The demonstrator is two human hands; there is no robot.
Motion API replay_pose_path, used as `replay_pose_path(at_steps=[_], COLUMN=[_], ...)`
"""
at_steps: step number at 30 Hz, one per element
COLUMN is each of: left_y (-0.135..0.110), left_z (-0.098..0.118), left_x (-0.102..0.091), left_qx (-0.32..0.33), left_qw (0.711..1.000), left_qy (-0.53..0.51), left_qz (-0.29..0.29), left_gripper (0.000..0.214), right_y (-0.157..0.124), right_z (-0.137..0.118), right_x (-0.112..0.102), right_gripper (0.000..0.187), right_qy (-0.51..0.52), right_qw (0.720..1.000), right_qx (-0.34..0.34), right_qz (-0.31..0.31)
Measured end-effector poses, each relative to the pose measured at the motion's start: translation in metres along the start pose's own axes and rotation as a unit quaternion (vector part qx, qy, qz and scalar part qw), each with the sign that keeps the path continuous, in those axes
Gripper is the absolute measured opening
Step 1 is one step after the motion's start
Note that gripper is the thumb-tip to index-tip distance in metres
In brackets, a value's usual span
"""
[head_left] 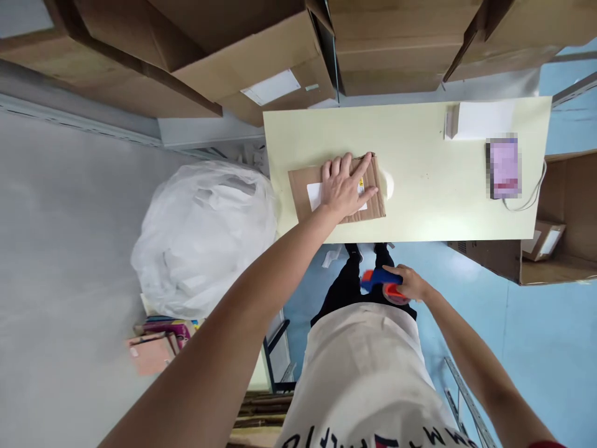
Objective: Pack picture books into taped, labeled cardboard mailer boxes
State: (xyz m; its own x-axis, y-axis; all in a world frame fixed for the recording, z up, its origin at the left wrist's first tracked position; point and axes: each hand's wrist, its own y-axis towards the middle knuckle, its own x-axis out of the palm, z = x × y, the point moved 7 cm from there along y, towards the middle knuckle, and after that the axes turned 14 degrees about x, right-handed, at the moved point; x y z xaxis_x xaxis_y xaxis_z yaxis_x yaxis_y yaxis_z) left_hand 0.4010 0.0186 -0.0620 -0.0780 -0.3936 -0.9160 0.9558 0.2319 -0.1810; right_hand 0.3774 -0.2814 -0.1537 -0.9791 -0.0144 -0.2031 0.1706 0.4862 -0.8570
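A small brown cardboard box (338, 190) with a white label lies on the pale table, near its front left part. Spread flat across the top of the box is my left hand (344, 186), its fingers apart and covering part of the label. Off the table's front edge, close to my body, my right hand (408, 283) grips a blue and red tape dispenser (380, 278). A roll of tape shows at the dispenser's lower side.
The pale table (420, 218) carries a white box (482, 120) and a phone-like device (504, 168) with a cable at right. Large cartons (261, 68) line the back. A white plastic bag (205, 236) stands left; an open carton (573, 205) holding a small box stands right.
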Motion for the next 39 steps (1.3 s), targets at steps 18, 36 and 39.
replay_pose_path(at_steps=[18,36,39], left_y=[-0.074,-0.110,-0.108], left_z=[-0.035,-0.059,-0.067], left_x=[-0.020,-0.002,0.002], left_qx=[0.017,-0.097,-0.096], left_qw=[0.999,0.989,0.985], left_qy=[-0.017,-0.093,-0.112], left_qz=[0.023,0.055,0.086], left_gripper=[0.079,0.061,0.061], right_y=[-0.057,-0.073,-0.066], right_z=[-0.069,-0.107,-0.100], right_x=[-0.112,-0.135,-0.146], right_gripper=[0.067,0.068,0.062], right_qy=[0.172,0.129,0.123], right_qw=[0.963,0.895,0.892], right_qx=[-0.086,-0.212,-0.212], right_qz=[0.189,0.370,0.379])
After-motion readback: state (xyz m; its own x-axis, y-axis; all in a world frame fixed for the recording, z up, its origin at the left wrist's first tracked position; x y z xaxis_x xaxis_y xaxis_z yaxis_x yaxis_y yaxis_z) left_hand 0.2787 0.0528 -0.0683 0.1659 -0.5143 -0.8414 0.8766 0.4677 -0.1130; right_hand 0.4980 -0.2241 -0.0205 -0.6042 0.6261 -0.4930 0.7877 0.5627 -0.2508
